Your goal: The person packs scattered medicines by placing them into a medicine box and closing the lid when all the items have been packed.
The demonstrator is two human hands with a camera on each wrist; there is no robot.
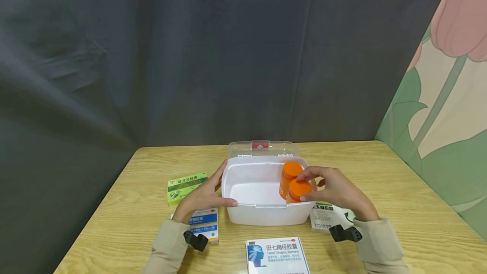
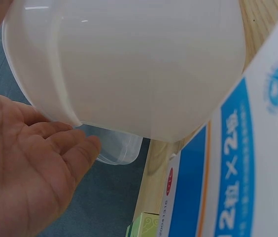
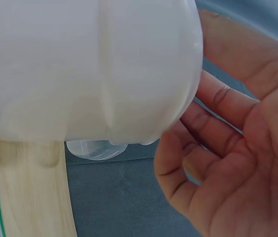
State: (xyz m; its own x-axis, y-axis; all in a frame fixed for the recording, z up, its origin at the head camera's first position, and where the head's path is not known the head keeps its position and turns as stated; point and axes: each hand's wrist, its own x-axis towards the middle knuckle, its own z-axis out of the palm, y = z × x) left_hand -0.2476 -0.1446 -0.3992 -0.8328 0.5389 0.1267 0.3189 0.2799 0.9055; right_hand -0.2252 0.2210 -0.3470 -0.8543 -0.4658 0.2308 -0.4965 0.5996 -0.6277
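A white plastic medicine box (image 1: 266, 215) stands on the table with its clear lid (image 1: 243, 149) swung back. My left hand (image 1: 203, 195) holds the box's left end, thumb on the front rim and fingers along the side; the left wrist view shows those fingers at the box's edge. Two orange bottles are in the box's right end. The rear bottle (image 1: 292, 168) stands taller in view. My right hand (image 1: 336, 187) pinches the cap of the front bottle (image 1: 298, 188) between thumb and index finger, its other fingers curled beyond the box wall in the right wrist view.
A green medicine carton (image 1: 184, 186) lies left of the box, with a blue-and-white carton (image 1: 205, 225) partly under my left wrist. Another white carton (image 1: 327, 217) lies beneath my right hand. A white-and-blue carton (image 1: 279, 255) is at the front. Dark cloth (image 1: 228, 54) hangs behind the table.
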